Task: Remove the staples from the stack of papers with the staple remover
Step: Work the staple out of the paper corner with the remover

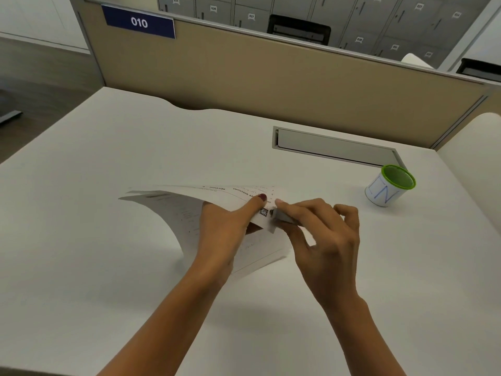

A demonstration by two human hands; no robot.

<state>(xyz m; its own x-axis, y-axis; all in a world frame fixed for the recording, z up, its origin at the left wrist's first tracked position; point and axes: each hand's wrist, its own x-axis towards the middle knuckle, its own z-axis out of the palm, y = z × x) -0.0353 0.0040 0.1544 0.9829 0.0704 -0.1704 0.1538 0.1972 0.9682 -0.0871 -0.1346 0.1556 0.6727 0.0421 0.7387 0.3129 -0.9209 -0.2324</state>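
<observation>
Now your left hand (227, 226) pinches the paper stack (184, 210) corner; your right hand (320, 229) grips the staple remover (284, 217) against it, left of the green-rimmed cup (390, 185).

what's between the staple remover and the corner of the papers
Nothing visible: the right hand holds the staple remover with its tip at the corner of the stack of papers, which the left hand pinches.

a tan partition (271, 71) is standing behind the white desk (108, 158), carrying a blue sign (138, 22) reading 010. grey numbered lockers (379, 20) are standing in rows beyond it. soft light is falling evenly.
</observation>
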